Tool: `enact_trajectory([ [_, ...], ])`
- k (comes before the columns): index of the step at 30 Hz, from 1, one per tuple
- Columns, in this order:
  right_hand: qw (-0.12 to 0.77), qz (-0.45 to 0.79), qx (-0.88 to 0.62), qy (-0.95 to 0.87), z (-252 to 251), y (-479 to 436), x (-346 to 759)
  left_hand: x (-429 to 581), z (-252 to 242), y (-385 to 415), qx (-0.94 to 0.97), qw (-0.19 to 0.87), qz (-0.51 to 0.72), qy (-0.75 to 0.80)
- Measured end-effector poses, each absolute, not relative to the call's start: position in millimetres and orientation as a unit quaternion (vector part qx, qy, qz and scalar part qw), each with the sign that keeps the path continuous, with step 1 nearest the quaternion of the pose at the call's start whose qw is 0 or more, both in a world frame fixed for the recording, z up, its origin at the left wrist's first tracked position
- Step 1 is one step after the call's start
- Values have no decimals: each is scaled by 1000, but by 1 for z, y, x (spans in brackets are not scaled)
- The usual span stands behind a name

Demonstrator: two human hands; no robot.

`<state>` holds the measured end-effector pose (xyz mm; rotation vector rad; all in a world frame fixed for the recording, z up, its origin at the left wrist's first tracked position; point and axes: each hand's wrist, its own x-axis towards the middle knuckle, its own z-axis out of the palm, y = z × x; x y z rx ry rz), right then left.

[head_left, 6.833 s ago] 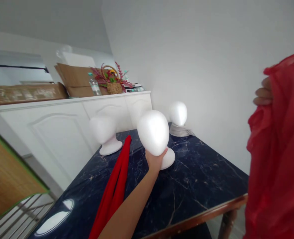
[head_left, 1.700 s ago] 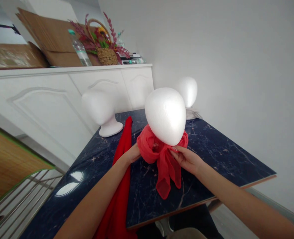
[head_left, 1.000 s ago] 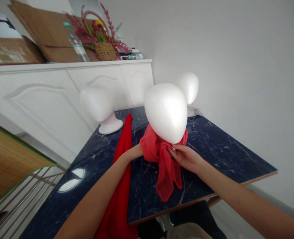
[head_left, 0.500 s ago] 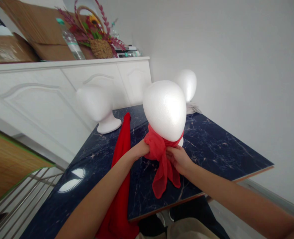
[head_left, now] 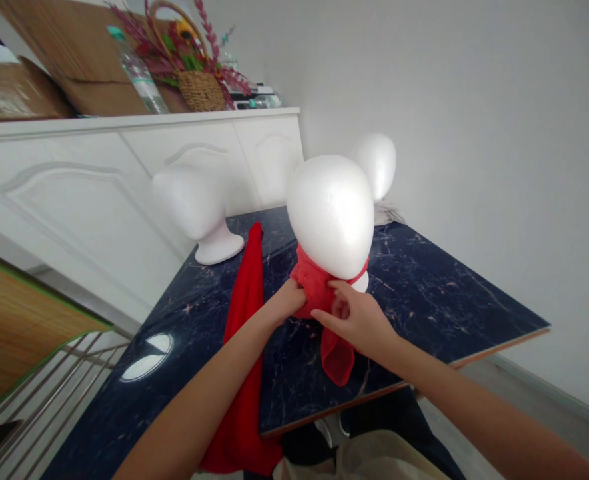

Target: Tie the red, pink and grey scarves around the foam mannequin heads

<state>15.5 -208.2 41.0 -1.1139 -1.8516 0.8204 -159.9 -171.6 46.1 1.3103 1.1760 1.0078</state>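
Observation:
A white foam mannequin head (head_left: 330,210) stands on the dark blue table, with a sheer coral-red scarf (head_left: 310,277) wrapped around its neck. One tail of that scarf hangs down in front over the tabletop. My left hand (head_left: 290,300) grips the scarf at its left side, the fingertips tucked into the folds and partly hidden. At the front of the scarf is my right hand (head_left: 363,321), thumb and index finger spread apart against the cloth, the other fingers bent. A brighter red cloth (head_left: 244,300) lies lengthwise left of the head, passing under my left forearm.
Two more foam heads stand farther back, one on the left (head_left: 194,207) and one on the right (head_left: 378,165) beside a pale cloth (head_left: 387,213). Behind the table (head_left: 439,293) runs a white cabinet (head_left: 64,193) bearing boxes, bottles and a flower basket (head_left: 201,90). A metal rack (head_left: 69,373) is at left.
My right hand has come from the scarf's right side to its front, and its fingers have spread. Two hanging tails showed before; one shows now. My left hand stays at the left folds.

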Motion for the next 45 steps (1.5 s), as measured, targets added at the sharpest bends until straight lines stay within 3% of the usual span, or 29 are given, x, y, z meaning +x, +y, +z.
enact_trajectory([
  [3, 333, 184, -499, -779, 45, -204, -2, -158, 45, -175, 557, 509, 435, 491],
  [11, 276, 107, -546, -784, 39, -197, 11, -167, 51, -167, 513, 596, 374, 491],
  [18, 351, 142, -524, -763, 36, -188, 34, -172, 54, -151, 489, 636, 330, 498],
  [29, 370, 285, -484, -740, 36, -168, 55, -187, 75, -137, 606, 594, 195, 493],
  [36, 359, 342, -450, -742, 35, -155, 64, -191, 62, -149, 577, 629, 256, 454],
  [45, 333, 350, -457, -747, 31, -147, 74, -189, 54, -148, 463, 658, 298, 513],
])
